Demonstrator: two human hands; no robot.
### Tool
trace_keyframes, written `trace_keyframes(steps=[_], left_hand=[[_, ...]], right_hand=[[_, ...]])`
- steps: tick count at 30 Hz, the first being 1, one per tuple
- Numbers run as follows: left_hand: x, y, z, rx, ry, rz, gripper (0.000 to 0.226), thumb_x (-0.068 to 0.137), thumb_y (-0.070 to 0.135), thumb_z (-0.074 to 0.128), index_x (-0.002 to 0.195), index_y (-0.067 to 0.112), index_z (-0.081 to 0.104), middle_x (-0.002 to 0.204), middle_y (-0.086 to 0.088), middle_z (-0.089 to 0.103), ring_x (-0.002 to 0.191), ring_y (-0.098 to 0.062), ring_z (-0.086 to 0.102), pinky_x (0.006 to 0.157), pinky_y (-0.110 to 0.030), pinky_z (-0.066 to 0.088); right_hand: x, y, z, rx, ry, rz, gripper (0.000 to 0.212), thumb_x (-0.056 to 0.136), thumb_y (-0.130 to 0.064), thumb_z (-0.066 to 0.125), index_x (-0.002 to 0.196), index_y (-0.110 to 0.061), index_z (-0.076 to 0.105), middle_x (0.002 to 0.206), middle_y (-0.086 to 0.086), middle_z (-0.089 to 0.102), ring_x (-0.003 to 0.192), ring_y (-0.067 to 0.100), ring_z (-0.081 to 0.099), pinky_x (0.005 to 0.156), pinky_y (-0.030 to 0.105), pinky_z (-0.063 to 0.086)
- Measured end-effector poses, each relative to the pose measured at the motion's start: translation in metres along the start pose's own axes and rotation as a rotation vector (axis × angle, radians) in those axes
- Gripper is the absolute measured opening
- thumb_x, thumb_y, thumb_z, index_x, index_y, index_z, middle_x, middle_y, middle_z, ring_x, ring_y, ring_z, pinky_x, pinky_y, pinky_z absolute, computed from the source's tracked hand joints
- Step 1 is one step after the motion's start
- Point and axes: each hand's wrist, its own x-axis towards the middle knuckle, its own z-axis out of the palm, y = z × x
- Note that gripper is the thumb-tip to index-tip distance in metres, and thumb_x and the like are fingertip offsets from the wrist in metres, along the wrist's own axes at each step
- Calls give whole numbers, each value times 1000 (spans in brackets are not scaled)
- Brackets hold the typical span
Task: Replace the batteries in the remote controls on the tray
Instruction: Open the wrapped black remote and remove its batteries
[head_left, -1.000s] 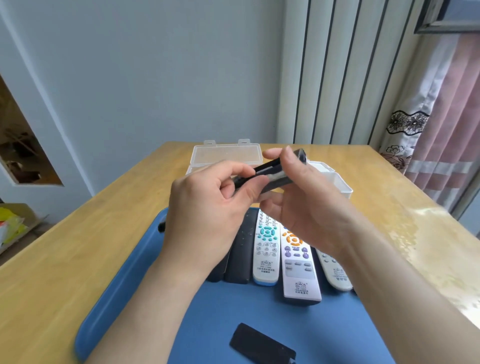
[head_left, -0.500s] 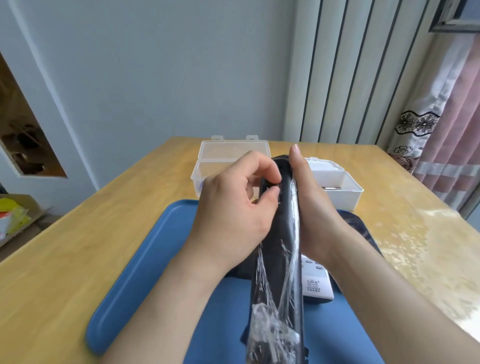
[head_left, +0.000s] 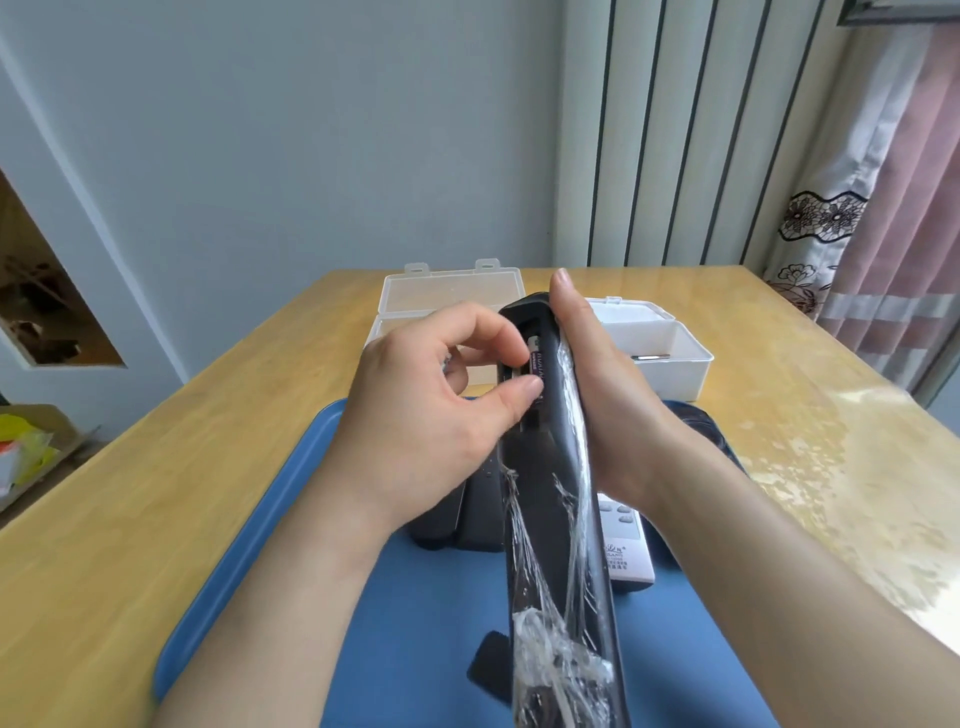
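I had the black remote up off the blue tray, long axis running from the camera toward the far table edge, back turned left, open battery bay at the far end. The right hand held it along its right side, thumb laid up the edge, fingers hidden behind. The left hand sat just left of the bay and nearer to it, thumb and forefinger pinched narrow on 1 battery lying lengthwise in the slot; I couldn't tell whether a 2nd cell sat beside it. My read: the cell had to come out leftward, away from the bay wall, so the pull ran across the remote's axis. Loose plastic wrap hung off the near end. Open room lay left over the table; the clear box and white box stood just beyond. The cover lay on the tray beneath, near the white remote.
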Motion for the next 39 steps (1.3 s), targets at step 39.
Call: trace_keyframes(steps=[39], left_hand=[[-4,-18,29,97,126,20,16,81,5,57,87,19,62,57,22,52,44,10,43,52,-4,27]], right_hand=[[-3,21,7,-73,137,41,52,95,-63,36,90,-24,71,87,11,71,88,26,68,99,51,46]])
